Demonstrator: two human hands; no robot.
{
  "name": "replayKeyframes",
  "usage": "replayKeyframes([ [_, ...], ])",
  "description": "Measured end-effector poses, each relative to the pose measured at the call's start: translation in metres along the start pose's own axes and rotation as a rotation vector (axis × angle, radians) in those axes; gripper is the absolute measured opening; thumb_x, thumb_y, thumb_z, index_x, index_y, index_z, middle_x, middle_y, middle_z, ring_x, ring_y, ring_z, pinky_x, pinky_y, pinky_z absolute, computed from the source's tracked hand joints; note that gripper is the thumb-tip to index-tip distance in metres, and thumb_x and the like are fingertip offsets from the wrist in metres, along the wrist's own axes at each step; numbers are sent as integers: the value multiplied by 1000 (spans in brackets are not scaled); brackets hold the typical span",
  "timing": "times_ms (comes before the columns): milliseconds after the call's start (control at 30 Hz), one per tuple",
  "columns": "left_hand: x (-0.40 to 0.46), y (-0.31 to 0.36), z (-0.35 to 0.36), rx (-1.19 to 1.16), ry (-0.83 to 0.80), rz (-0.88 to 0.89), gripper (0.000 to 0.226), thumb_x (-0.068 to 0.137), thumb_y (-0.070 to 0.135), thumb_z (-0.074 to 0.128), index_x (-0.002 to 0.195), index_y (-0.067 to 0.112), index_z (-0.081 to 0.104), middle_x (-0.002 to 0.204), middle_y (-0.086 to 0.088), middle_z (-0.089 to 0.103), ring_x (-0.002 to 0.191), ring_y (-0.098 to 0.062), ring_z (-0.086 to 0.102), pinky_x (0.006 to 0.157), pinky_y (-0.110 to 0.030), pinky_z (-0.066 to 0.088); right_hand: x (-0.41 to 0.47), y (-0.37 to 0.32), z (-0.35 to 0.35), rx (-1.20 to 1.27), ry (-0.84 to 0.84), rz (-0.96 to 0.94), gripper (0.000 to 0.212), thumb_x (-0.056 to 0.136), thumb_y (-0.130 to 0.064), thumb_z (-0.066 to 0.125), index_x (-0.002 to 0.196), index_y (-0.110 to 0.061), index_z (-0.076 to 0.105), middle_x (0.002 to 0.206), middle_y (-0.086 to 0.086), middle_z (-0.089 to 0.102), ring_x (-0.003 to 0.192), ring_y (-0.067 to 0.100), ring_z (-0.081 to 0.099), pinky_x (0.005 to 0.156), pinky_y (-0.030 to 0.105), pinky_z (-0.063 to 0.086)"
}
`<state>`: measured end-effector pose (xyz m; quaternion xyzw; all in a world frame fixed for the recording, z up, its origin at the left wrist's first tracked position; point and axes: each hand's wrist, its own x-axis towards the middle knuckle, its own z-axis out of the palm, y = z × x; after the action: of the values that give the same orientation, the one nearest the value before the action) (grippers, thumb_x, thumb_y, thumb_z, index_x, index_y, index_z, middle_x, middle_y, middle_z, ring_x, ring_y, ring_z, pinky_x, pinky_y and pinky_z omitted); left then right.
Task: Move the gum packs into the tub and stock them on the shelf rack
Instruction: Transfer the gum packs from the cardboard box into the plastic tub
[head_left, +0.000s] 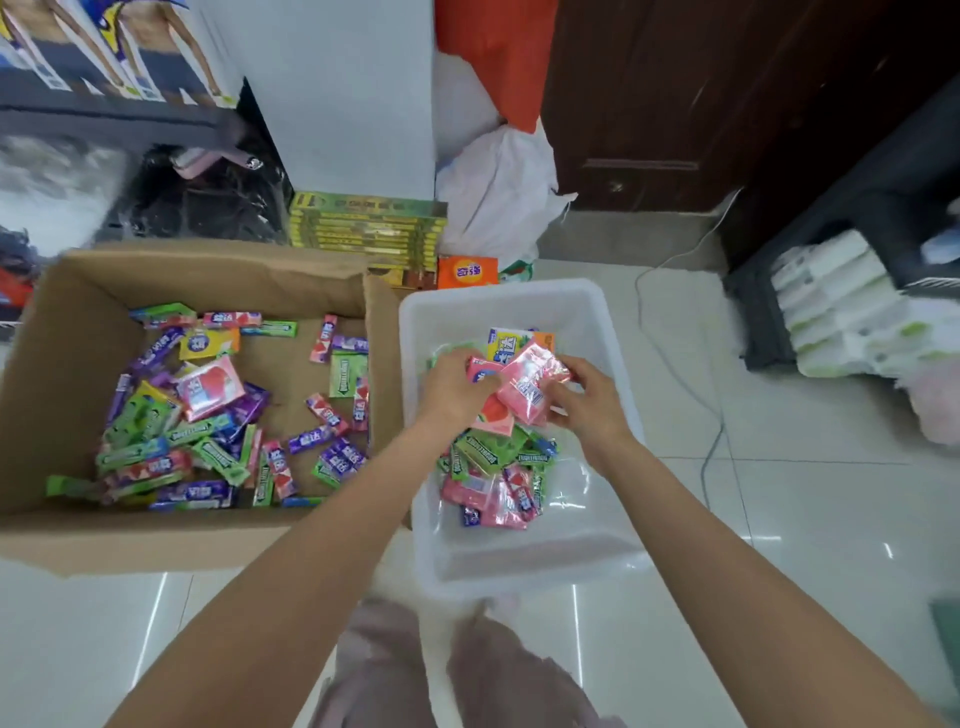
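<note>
Head view: only one, looking down at floor level.
Landmark: white tub (613, 332) on pale tiles.
Left hand (452, 387): over tub's middle, fingers curled on pink gum packs (530, 387).
Right hand (589, 397): just right of same bundle, fingers curled round its edge.
Bundle: above tub's interior, not yet released.
Pile in tub (498, 467): green, pink and blue packs, near side of centre.
Cardboard box (62, 322): touching tub's left wall, many loose packs (218, 431) left inside.
Step in hand, judged: dropping bundle into tub.
Doing it well: lower close to pile before letting go; aim for bare far half; avoid spilling over rim; return left for box afterwards.
Shelf rack: not clearly identifiable.
</note>
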<state>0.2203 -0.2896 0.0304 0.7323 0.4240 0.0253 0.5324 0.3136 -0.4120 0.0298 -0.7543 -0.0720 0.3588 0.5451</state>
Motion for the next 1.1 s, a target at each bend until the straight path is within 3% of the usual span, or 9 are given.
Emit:
replayKeyframes([
  [133, -1, -21, 26, 3, -27, -142, 51, 86, 21, 66, 131, 9, 47, 124, -10, 59, 104, -28, 61, 92, -35, 49, 13, 33, -3, -114, -24, 82, 37, 88, 1, 57, 124, -6, 54, 112, 9, 55, 97, 32, 63, 79, 47, 56],
  [200, -2, -31, 33, 9, -11, -195, 53, 86, 20, 66, 134, 9, 45, 124, -12, 59, 97, -26, 64, 87, -30, 52, 20, 46, 1, -173, -32, 104, 37, 86, -2, 60, 122, -8, 56, 110, 9, 58, 94, 31, 64, 81, 51, 55],
  [267, -5, -35, 37, 60, -2, -223, 52, 89, 18, 62, 136, 9, 42, 116, -10, 61, 71, -11, 62, 58, -9, 48, 22, 52, 6, -270, -42, 99, 33, 86, -3, 59, 119, -9, 60, 100, 7, 61, 84, 27, 63, 81, 48, 55],
  [333, -4, -37, 39, 108, 17, -215, 51, 91, 16, 59, 138, 8, 40, 116, -10, 60, 59, -3, 51, 48, -6, 40, 20, 51, 11, -379, -70, 69, 36, 86, -4, 58, 121, -10, 59, 105, 9, 64, 90, 26, 61, 88, 46, 52],
  [533, -20, -18, 19, 178, 109, -24, 40, 93, 13, 55, 132, 9, 46, 129, -10, 56, 99, -19, 59, 82, -24, 45, 4, 23, 17, -567, -111, -153, 45, 90, -4, 55, 133, -12, 50, 132, 9, 52, 119, 24, 52, 99, 31, 40],
  [667, -40, -12, -21, 57, 229, 87, 21, 93, 13, 51, 114, 13, 56, 103, 1, 64, 84, -12, 60, 65, -14, 45, -10, -3, 38, -511, -169, -280, 38, 89, -1, 53, 126, -10, 55, 127, 6, 56, 108, 16, 56, 94, 26, 43],
  [767, -51, -20, -59, -55, 335, 106, 14, 92, 14, 52, 104, 20, 58, 97, 4, 66, 85, -9, 61, 66, -10, 42, -22, -27, 69, -481, -207, -379, 32, 90, -3, 51, 120, -12, 58, 114, 1, 62, 97, 10, 56, 88, 24, 46],
  [1000, -32, -91, -172, -117, 432, -37, 13, 91, 17, 55, 104, 16, 59, 98, -1, 65, 89, -18, 64, 75, -31, 49, -24, -64, 194, -486, -360, -457, 25, 92, -5, 49, 115, -8, 58, 106, 4, 61, 92, 9, 53, 85, 19, 43],
  [1100, -9, -126, -221, -24, 421, -84, 16, 91, 16, 56, 106, 10, 59, 100, -5, 64, 86, -20, 60, 73, -30, 44, -8, -61, 254, -573, -363, -407, 26, 92, -6, 51, 117, -7, 57, 109, 3, 59, 90, 7, 51, 79, 11, 37],
])
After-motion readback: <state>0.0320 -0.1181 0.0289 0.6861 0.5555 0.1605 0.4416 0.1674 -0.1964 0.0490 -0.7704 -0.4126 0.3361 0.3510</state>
